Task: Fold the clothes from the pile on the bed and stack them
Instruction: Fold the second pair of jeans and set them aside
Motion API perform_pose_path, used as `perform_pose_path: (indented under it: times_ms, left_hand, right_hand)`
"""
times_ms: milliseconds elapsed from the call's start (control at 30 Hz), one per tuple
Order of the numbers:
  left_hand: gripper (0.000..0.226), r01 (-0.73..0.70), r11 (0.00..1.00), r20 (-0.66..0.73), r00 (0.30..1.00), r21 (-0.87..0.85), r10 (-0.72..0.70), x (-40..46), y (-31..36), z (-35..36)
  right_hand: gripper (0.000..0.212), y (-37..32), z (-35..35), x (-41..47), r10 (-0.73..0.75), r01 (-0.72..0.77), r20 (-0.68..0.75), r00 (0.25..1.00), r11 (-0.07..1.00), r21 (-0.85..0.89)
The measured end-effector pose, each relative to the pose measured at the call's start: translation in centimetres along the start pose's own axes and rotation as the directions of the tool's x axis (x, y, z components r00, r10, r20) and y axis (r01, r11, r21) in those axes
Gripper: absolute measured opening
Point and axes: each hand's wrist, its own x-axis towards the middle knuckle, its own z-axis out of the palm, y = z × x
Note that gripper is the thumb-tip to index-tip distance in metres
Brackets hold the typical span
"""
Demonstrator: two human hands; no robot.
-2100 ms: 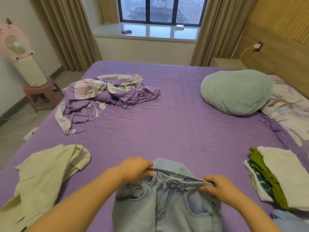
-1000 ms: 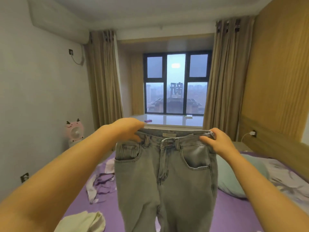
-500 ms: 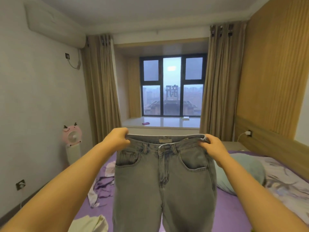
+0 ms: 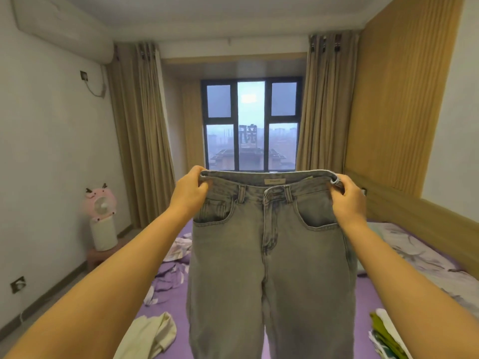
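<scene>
Holding a pair of jeans [image 4: 269,255] up by the waistband, front facing the person, so the legs hang straight for folding. The left hand [image 4: 188,194] and right hand [image 4: 347,200] each have fingers curled around one waistband corner. The jeans hang above the near part of the bed [image 4: 365,294]; a folded stack [image 4: 383,335] lies near right, an unfolded cream garment [image 4: 150,335] near left.

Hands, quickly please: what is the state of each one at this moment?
Left hand: closed, its grip on the left end of the jeans waistband.
Right hand: closed, its grip on the right end of the waistband.
</scene>
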Motion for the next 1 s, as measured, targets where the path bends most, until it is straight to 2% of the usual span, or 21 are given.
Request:
perform_pose_path:
  times_ms: [67, 133, 167, 200, 300, 433, 533, 600, 767, 900, 967, 1000]
  left_hand:
    - [0.007, -0.003, 0.997, 0.003, 1.000, 0.073, 0.003, -1.2, 0.5, -0.4]
    - [0.012, 0.032, 0.996, -0.031, 0.999, 0.089, -0.030, -2.4, 1.2, -0.3]
    - [0.013, 0.061, 0.996, -0.053, 0.997, 0.061, -0.058, -3.1, 1.7, -0.1]
    - [0.013, 0.097, 0.995, -0.068, 0.993, 0.016, -0.096, -3.7, 2.4, 0.1]
    - [0.020, 0.215, 0.957, -0.040, 0.973, -0.197, -0.227, -5.6, 4.3, 1.0]
    - [0.042, 0.342, 0.845, 0.154, 0.940, -0.411, -0.305, -7.7, 7.1, 1.8]
    - [0.028, 0.397, 0.747, 0.335, 0.910, -0.533, -0.245, -9.1, 8.7, 1.7]
    - [0.023, 0.392, 0.737, 0.408, 0.897, -0.550, -0.173, -9.7, 9.0, 1.2]
    - [0.022, 0.384, 0.656, 0.401, 0.906, -0.650, -0.133, -10.4, 8.2, -0.4]
    - [0.044, 0.420, 0.577, 0.433, 0.893, -0.700, -0.124, -10.5, 7.9, -1.2]
    - [0.053, 0.394, 0.589, 0.443, 0.894, -0.705, -0.067, -10.3, 7.8, -1.6]
    - [0.049, 0.363, 0.603, 0.419, 0.906, -0.711, -0.051, -10.2, 7.6, -1.7]
  right_hand:
    - [0.017, -0.9, -0.9, -1.1, 0.013, -0.013, -0.035, 0.999, 1.000, -0.017]
    - [0.008, -1.9, -1.7, -2.0, 0.099, -0.101, -0.056, 0.993, 0.994, -0.037]
    - [0.015, -2.6, -2.0, -2.4, 0.156, -0.159, -0.064, 0.986, 0.987, -0.036]
    - [0.021, -3.2, -2.2, -2.9, 0.204, -0.206, -0.067, 0.977, 0.978, -0.029]
    - [0.017, -5.7, -2.1, -5.3, 0.324, -0.323, -0.024, 0.946, 0.946, 0.017]
    - [0.020, -9.3, -0.3, -8.8, 0.376, -0.391, 0.124, 0.918, 0.908, 0.148]
    - [0.022, -12.0, 0.7, -10.3, 0.331, -0.376, 0.219, 0.918, 0.902, 0.211]
    - [0.023, -13.4, 0.8, -11.2, 0.266, -0.328, 0.264, 0.927, 0.917, 0.227]
    - [0.038, -15.0, 0.5, -13.2, 0.099, -0.221, 0.410, 0.907, 0.939, 0.262]
    - [0.038, -15.2, 1.5, -14.5, -0.016, -0.070, 0.410, 0.912, 0.978, 0.195]
    - [0.039, -14.8, 1.9, -14.8, -0.018, -0.123, 0.476, 0.879, 0.957, 0.264]
    - [0.039, -14.5, 1.9, -14.8, -0.029, -0.159, 0.518, 0.855, 0.936, 0.314]
